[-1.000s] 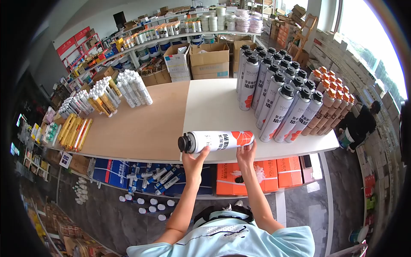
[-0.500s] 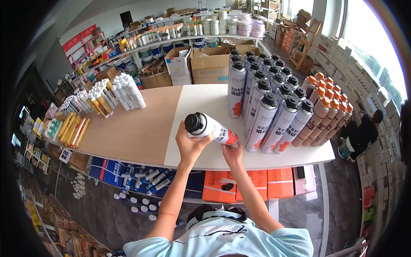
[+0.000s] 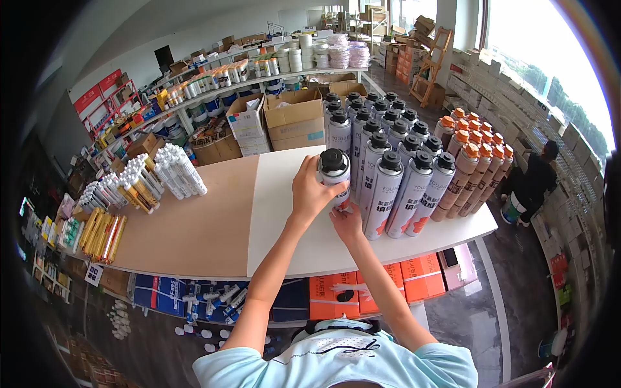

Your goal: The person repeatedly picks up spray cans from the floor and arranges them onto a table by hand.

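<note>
A second ago sideways, the can (image 3: 335,174) is now nearly upright beside the black-capped cans (image 3: 386,184), back from the bench's (image 3: 284,239) front edge, roughly matching their pose. The left grip (image 3: 314,192) wraps its upper part; the right grip (image 3: 347,222) touches its lower end.

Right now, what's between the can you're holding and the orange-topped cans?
The head view shows black-capped cans standing between the held can and orange-topped cans.

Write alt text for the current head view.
A person's left hand grips a black-capped can, roughly upright, with the right hand at its lower end, beside rows of similar cans on a table. Orange-capped brown cans stand to the right, white tubes to the left.
</note>
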A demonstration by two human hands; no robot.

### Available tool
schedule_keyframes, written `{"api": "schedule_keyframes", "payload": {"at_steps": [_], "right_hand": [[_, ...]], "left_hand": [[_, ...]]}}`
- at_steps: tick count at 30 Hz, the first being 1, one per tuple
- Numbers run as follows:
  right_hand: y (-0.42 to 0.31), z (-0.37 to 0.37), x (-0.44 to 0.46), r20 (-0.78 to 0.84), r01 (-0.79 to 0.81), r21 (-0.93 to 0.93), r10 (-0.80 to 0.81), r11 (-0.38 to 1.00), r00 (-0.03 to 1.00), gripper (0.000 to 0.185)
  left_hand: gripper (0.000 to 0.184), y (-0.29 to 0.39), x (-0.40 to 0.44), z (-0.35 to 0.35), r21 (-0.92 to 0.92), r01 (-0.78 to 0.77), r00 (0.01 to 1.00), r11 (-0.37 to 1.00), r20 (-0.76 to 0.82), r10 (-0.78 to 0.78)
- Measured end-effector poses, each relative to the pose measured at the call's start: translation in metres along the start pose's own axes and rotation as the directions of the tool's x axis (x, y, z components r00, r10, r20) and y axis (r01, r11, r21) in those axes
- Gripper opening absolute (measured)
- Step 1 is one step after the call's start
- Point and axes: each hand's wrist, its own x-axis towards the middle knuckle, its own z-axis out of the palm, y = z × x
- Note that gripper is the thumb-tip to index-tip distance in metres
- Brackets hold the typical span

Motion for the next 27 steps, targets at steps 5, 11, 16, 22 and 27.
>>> {"api": "schedule_keyframes", "payload": {"at_steps": [5,11,16,22,27], "right_hand": [[-0.003,-0.007,0.026,0.037,0.046,-0.048,-0.044,0.998,0.998,0.036],[-0.004,-0.021,0.049,0.045,0.067,-0.023,-0.066,0.997,0.997,0.033],[-0.004,-0.011,0.037,-0.030,0.058,-0.032,-0.059,0.998,0.998,0.058],[-0.008,-0.004,0.025,-0.009,0.076,-0.056,-0.076,0.996,0.997,0.073],[-0.011,-0.005,0.025,-0.025,0.075,-0.017,-0.076,0.997,0.997,0.066]], "left_hand": [[0.051,-0.013,0.016,0.020,0.021,-0.016,0.999,1.000,0.051,0.015],[0.053,-0.037,0.030,0.035,0.006,-0.006,0.995,1.000,0.102,0.005],[0.055,-0.054,0.036,0.044,0.043,-0.027,0.992,0.999,0.127,0.021],[0.064,-0.075,0.052,0.053,0.092,-0.034,0.987,0.995,0.157,0.019],[0.067,-0.076,0.067,0.061,0.075,0.120,0.959,0.990,0.250,-0.135]]}}
